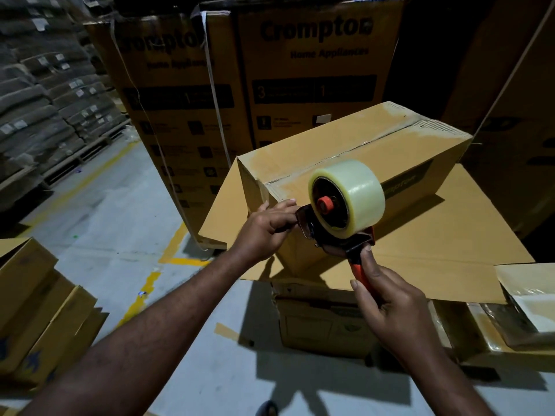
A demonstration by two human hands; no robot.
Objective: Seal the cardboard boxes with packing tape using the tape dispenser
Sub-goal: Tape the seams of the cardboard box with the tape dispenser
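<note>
Two tall cartons (315, 85) printed "Crompton Home Appliances" stand at the back, a white strap (213, 85) hanging down between them. Away to the left, grey sacks (45, 100) are stacked high on pallets. The concrete floor (105, 220) carries yellow painted lines.

In front of the cartons a wide flat cardboard sheet (450, 229) lies across a lower carton (318, 322). On that sheet sits the cardboard box (345, 145). It lies lengthwise away from the person, its top flaps folded shut and meeting along a centre seam, with pale scuffed patches at both ends. More brown boxes (39, 310) are piled at the lower left, and an opened one (510, 310) with glossy flaps sits at the lower right.

The tape dispenser (333, 235) is held at the near end of the box, its front plate just beside the upper corner of the end face. Its roll of clear tape (354, 187) rises above the box's near edge, turning on an orange hub.

The right hand (387, 301) is wrapped round the dispenser's orange handle, thumb laid along the top. The left hand (264, 229) is at the dispenser's front plate, close against the box's end face, thumb stretched up and fingers curled in. From here I cannot tell whether those fingers pinch the tape's loose end.
</note>
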